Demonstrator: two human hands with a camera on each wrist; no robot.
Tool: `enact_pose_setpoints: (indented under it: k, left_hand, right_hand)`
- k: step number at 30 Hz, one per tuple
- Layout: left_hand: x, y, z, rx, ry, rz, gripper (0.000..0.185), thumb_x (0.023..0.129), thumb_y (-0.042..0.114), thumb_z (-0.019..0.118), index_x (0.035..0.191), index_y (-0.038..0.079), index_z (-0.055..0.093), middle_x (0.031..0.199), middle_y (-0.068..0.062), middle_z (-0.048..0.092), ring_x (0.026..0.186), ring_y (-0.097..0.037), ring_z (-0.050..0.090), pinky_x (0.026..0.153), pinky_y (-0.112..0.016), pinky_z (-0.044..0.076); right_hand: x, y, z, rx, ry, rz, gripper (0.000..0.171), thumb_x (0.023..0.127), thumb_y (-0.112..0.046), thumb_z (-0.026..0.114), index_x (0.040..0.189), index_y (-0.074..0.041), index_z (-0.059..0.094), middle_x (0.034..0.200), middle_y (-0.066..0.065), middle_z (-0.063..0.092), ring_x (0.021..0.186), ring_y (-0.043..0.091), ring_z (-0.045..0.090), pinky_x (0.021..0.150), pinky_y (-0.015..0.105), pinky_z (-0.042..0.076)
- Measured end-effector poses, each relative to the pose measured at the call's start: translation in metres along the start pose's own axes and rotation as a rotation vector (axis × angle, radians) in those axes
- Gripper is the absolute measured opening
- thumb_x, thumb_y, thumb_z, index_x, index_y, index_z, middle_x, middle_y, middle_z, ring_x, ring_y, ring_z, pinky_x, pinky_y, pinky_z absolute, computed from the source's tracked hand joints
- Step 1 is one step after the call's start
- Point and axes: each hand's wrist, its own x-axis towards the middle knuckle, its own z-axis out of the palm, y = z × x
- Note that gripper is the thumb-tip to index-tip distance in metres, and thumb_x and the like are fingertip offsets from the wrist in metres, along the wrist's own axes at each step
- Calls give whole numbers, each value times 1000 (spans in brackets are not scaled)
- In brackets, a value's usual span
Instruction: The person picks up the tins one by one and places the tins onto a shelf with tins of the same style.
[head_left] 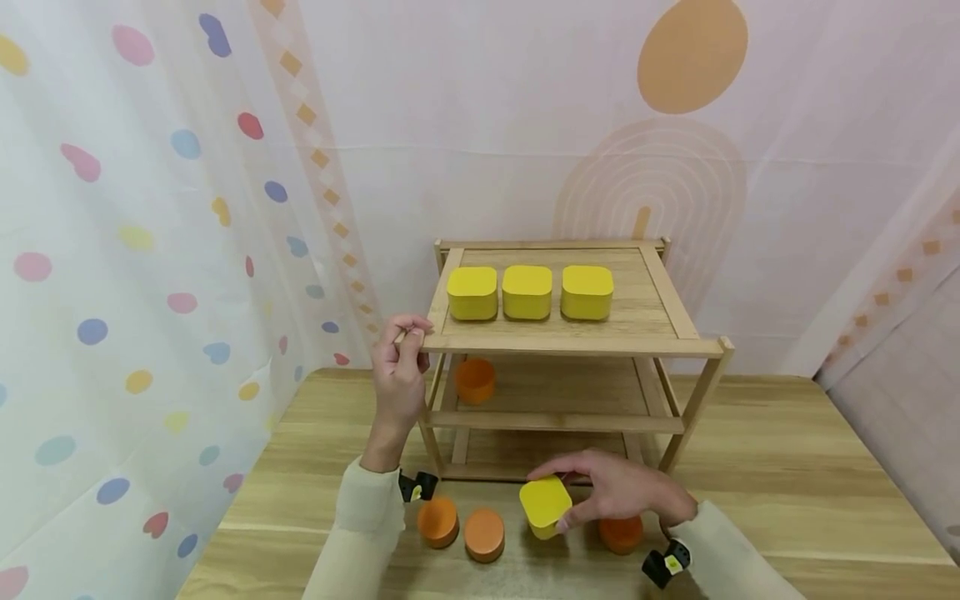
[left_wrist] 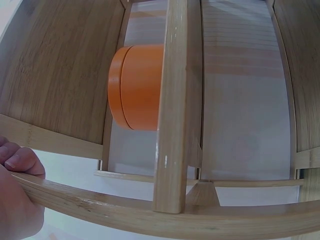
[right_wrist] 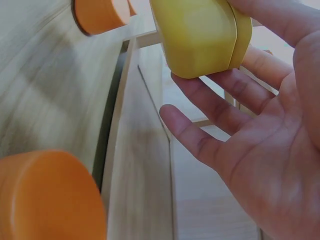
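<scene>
My right hand [head_left: 611, 487] holds a yellow rounded-square lidded box [head_left: 546, 504] between thumb and fingers, above the table in front of the wooden shelf rack [head_left: 555, 423]. In the right wrist view the yellow box [right_wrist: 200, 37] is tilted, and the little finger stands away from it. My left hand [head_left: 401, 367] grips the front left corner of the rack's top tier; in the left wrist view that hand [left_wrist: 20, 185] shows only partly, at the left edge. Three similar yellow boxes [head_left: 527, 292] stand in a row on the top tier. An orange round container [left_wrist: 142, 87] sits on the tier below.
Two orange round containers, one [head_left: 438, 522] beside another [head_left: 484, 535], stand on the wooden table [head_left: 795, 467] before the rack. A third orange container [head_left: 621, 536] is partly hidden under my right hand. A patterned curtain [head_left: 465, 100] hangs behind.
</scene>
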Motion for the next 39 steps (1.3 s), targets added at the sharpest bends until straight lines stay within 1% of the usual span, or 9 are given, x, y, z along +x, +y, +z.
enact_pose_setpoints:
  k: [5, 11, 15, 18, 20, 25, 31, 35, 39]
  left_hand:
    - [-2, -1, -1, 1, -2, -12, 21, 101, 6, 41, 97, -8, 56, 51, -3, 38, 46, -9, 34, 43, -21, 30]
    - [-5, -2, -2, 5, -7, -25, 21, 101, 6, 41, 98, -8, 56, 50, 2, 38, 45, -9, 34, 43, -22, 30]
    - [-4, -1, -4, 19, 8, -20, 22, 101, 6, 41, 98, -9, 56, 49, -1, 38, 45, -10, 34, 44, -21, 31]
    - [-2, 1, -4, 37, 22, -18, 22, 101, 6, 41, 97, -9, 57, 50, -8, 38, 45, -15, 36, 44, -21, 31]
    - [0, 2, -4, 39, 23, -20, 21, 101, 6, 42, 98, -9, 57, 50, -10, 38, 46, -16, 37, 45, -21, 32]
    - [2, 2, -2, 26, 20, -24, 21, 101, 6, 42, 98, -9, 56, 51, -2, 40, 47, -15, 36, 46, -20, 33]
    - [2, 2, -2, 24, 21, -29, 22, 101, 7, 42, 98, -9, 56, 51, -10, 39, 47, -13, 36, 46, -20, 32]
    - [1, 1, -2, 16, 9, -31, 21, 101, 7, 41, 98, -8, 56, 49, -3, 38, 46, -9, 35, 44, -21, 31]
    - [-1, 1, -1, 12, -3, -33, 21, 101, 6, 41, 98, -8, 56, 50, 2, 38, 45, -9, 34, 43, -22, 30]
  right_hand:
    - [-2, -4, -1, 9, 15, 2, 63, 88, -35, 75, 141, -11, 53, 134, -2, 59, 119, 15, 57, 103, 44, 46]
    - [-4, -11, -4, -30, 63, -10, 63, 86, -37, 76, 140, -15, 55, 132, -4, 61, 119, 14, 56, 102, 51, 45]
    - [-3, -18, -8, -52, 79, -45, 63, 85, -38, 77, 140, -17, 55, 134, -4, 60, 122, 14, 56, 103, 52, 44]
    - [-2, -23, -13, -74, 92, -57, 63, 84, -39, 77, 140, -20, 55, 134, -4, 60, 123, 14, 55, 104, 48, 45]
    - [-3, -27, -15, -95, 106, -55, 63, 84, -40, 77, 140, -20, 56, 135, -4, 59, 123, 15, 55, 104, 47, 45]
    - [-8, -33, -18, -119, 134, -75, 62, 85, -41, 76, 140, -21, 55, 134, -3, 60, 120, 15, 56, 102, 50, 46]
    - [-11, -37, -20, -141, 169, -105, 61, 85, -41, 75, 140, -23, 56, 131, -4, 61, 116, 13, 58, 99, 50, 47]
    - [-15, -41, -20, -181, 195, -94, 60, 85, -43, 75, 139, -25, 56, 131, -6, 62, 117, 13, 58, 99, 51, 47]
    - [-18, -45, -20, -187, 203, -90, 60, 85, -43, 76, 139, -25, 56, 132, -6, 62, 119, 14, 57, 100, 51, 46]
